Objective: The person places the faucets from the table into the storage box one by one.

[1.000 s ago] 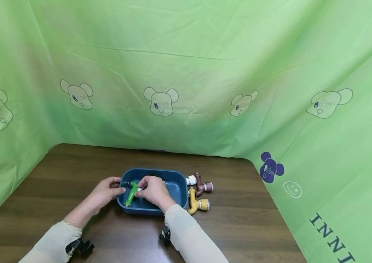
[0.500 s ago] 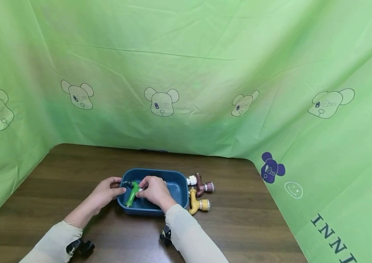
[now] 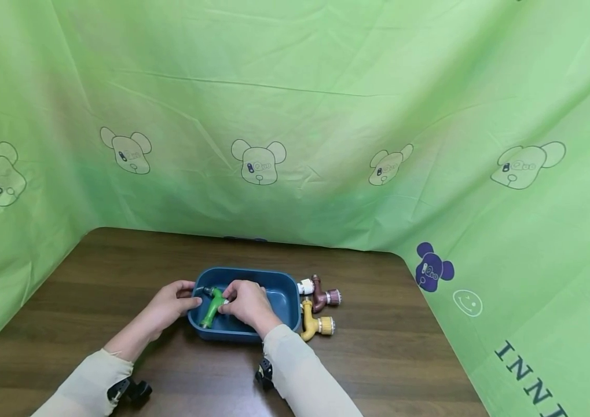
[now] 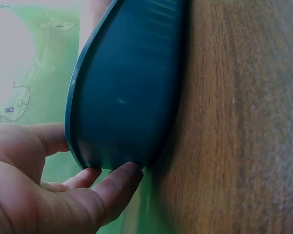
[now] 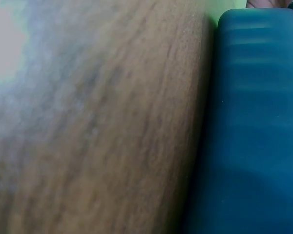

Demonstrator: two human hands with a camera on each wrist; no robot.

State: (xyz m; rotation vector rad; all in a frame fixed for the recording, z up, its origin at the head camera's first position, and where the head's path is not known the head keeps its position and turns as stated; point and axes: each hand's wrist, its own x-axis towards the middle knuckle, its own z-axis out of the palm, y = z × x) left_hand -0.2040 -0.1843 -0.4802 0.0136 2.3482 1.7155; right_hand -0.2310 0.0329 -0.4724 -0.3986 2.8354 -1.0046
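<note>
A dark blue plastic tub [image 3: 284, 289] sits on the brown wooden table [image 3: 117, 272]. A green toy tap [image 3: 211, 310] lies inside it at the left. My right hand [image 3: 245, 301] reaches into the tub and holds the tap's right end. My left hand [image 3: 172, 301] grips the tub's left rim, thumb over the edge; the left wrist view shows its fingers [image 4: 112, 187] curled against the tub's outer wall [image 4: 132, 87]. The right wrist view shows only the tub's side [image 5: 254, 122] and the table [image 5: 102, 126].
A brown toy tap [image 3: 321, 292] and a yellow toy tap [image 3: 312, 324] lie on the table just right of the tub. Green cloth [image 3: 295, 116] printed with bear heads walls the table at the back and both sides.
Both hands stay at the tub. The green tap lies slightly lower in the tub than a second ago; the view has shifted a little.
</note>
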